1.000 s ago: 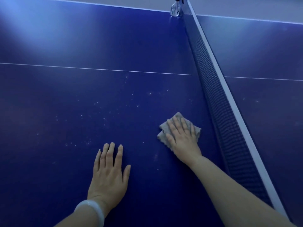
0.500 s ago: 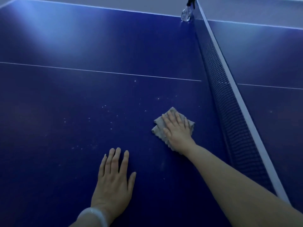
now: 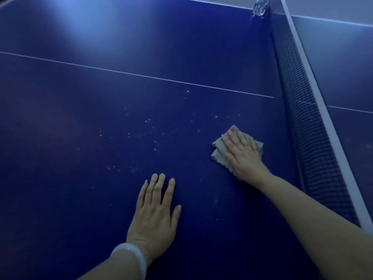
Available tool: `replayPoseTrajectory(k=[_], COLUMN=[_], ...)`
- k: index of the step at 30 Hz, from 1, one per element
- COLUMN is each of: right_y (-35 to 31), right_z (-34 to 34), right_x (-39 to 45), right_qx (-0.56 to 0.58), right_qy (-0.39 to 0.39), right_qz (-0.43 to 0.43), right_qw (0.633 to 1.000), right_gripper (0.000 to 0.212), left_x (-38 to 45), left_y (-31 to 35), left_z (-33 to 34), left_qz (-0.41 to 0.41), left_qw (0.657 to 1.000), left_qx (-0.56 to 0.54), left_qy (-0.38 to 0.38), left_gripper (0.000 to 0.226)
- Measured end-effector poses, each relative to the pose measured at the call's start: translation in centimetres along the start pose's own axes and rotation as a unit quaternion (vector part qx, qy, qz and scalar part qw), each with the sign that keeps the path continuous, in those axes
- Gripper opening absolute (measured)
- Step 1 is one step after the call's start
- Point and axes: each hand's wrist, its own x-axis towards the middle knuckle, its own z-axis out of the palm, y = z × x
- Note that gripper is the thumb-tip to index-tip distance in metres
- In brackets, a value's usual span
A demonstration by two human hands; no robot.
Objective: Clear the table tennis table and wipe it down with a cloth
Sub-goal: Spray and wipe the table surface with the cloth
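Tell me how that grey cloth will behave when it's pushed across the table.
The folded cloth looks soft and floppy, so it likely bunches unless the right hand keeps it flat. On the smooth table it should slide easily and feel light.

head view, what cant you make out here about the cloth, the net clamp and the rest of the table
- Cloth: its middle, head view, is covered by the right hand pressing on it.
- Net clamp: head view, cut off by the top edge and blurred.
- Table: its near edge lies outside the frame.
- Left hand: palm side hidden, flat on the table.
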Motion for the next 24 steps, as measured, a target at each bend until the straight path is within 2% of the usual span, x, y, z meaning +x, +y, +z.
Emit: replayPoseTrajectory(k=[2,5,8,10,12,15,18,20,22,24], right_y=[3.2,6.8,7.1,5.7,2.9,-4.3,-10.6,-10.7,-6.9,-1.4], right_z=[-0.9,-3.1,-5.0,-6.0,-6.3,-5.6,-3.5,-2.2,-2.3,-2.7], right_x=[0.1,2.2,6.4,9.9,13.0,15.5,14.2,12.2,11.0,9.8], right_qx=[-0.019,0.022,0.064,0.098,0.113,0.074,0.044,0.013,-0.032,-0.085], right_qy=[0.018,0.021,0.013,0.014,-0.001,-0.034,-0.064,-0.066,-0.048,-0.010], right_qz=[0.105,0.273,0.343,0.359,0.307,0.184,0.023,-0.072,-0.082,0.006], right_qw=[0.994,0.961,0.937,0.928,0.945,0.980,0.997,0.995,0.995,0.996], right_gripper=[0.057,0.058,0.058,0.058,0.056,0.052,0.055,0.057,0.059,0.062], left_x=[0.0,-0.1,-0.1,-0.1,-0.1,-0.1,-0.2,-0.2,-0.1,-0.1], left_y=[0.0,0.0,0.0,0.0,-0.1,-0.1,-0.1,-0.1,-0.1,-0.1], left_z=[0.0,0.0,0.1,0.1,0.2,0.3,0.3,0.2,0.1,0.2], left_qz=[0.002,0.006,0.006,0.006,0.006,0.007,0.006,0.007,0.007,0.005], left_qw=[1.000,1.000,1.000,1.000,1.000,1.000,1.000,1.000,1.000,1.000], left_qx=[0.001,0.005,0.010,0.009,0.005,0.003,-0.002,-0.002,-0.003,-0.002], left_qy=[-0.001,-0.001,-0.001,0.001,0.005,0.009,0.011,0.009,0.009,0.008], left_gripper=[0.063,0.063,0.063,0.063,0.062,0.063,0.064,0.064,0.064,0.063])
